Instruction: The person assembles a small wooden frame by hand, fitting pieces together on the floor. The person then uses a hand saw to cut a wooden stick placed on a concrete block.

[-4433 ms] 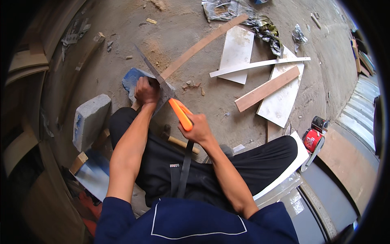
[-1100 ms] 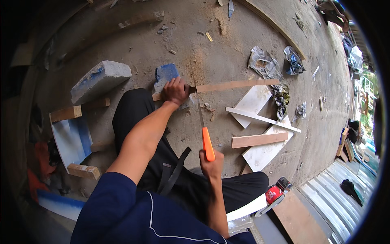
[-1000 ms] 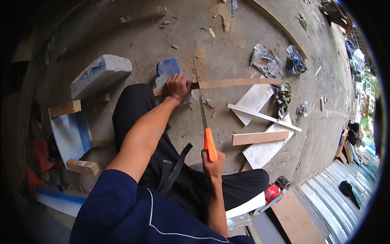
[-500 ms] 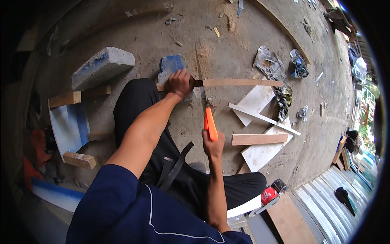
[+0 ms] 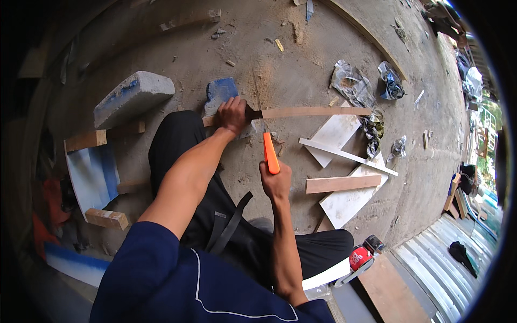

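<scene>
My right hand [image 5: 276, 179] is closed around the orange handle of a handsaw [image 5: 271, 153]. The saw's thin blade points away from me and crosses a long, narrow wooden strip [image 5: 318, 112] close to my left hand. My left hand [image 5: 232, 115] is wrapped over the strip's left part, beside a dark section of it, and bears down on it. Just beyond that hand lies a blue-painted chunk [image 5: 221, 90]. What supports the strip under my left hand is mostly hidden.
A concrete block [image 5: 134, 97] stands at left, near a white-and-blue panel [image 5: 92, 172] with wooden blocks. On the right lie white boards [image 5: 344, 207], a short plank [image 5: 343, 184] and crumpled plastic [image 5: 353, 83]. A red tape roll in a dispenser [image 5: 360, 259] sits by my right knee.
My right hand and the saw have moved forward and slightly left, the blade sliding across the strip. My left hand keeps its grip on the strip. The whole view has shifted a little.
</scene>
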The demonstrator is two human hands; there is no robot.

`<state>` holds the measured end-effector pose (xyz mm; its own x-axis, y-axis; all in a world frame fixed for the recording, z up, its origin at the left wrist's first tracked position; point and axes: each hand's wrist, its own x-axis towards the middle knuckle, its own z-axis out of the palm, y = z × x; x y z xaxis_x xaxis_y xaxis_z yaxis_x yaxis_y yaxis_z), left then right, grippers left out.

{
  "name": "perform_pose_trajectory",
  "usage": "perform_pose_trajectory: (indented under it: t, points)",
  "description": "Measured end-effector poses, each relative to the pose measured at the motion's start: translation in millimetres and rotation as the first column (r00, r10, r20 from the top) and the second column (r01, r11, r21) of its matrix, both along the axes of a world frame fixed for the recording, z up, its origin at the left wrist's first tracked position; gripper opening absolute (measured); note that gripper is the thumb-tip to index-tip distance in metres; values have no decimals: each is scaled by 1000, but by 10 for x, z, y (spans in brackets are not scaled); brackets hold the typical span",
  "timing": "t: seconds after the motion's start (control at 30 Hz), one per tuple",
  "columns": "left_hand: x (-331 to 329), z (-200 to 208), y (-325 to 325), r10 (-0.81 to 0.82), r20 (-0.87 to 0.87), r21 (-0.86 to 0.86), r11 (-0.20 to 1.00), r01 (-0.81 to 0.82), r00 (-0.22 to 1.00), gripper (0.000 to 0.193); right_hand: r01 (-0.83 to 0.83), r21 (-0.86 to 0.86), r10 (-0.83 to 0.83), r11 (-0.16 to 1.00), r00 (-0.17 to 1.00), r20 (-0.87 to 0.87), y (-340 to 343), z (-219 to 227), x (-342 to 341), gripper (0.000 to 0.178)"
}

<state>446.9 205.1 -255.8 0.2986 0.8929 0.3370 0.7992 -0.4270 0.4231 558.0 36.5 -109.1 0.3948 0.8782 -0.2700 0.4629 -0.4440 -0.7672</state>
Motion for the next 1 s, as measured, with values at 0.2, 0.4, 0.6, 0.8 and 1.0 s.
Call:
perform_pose_trajectory:
  t: [0.2, 0.4, 0.6, 0.8, 1.0]
  points:
    - [-62, 7, -87, 8, 10, 14, 1000, -8, 1000, 13, -30, -83, 21, 996, 994, -104, -730, 394, 38, 14]
    - [-7, 22, -39, 9, 1, -4, 1000, -9, 1000, 12, 2, 24, -1, 1000, 997, -77, -173, -15, -5, 14]
    - [-15, 33, -49, 47, -20, -33, 998, -48, 999, 12, 46, -39, -52, 998, 987, -149, -982, 418, -3, 13]
    - [-3, -20, -28, 32, 6, -23, 999, -32, 999, 14, 17, -51, -21, 999, 996, -83, -385, 184, 77, 15]
    - [-62, 8, -44, 46, 4, 3, 999, -46, 999, 14, 27, -17, -29, 999, 991, -131, -900, 341, 37, 16]
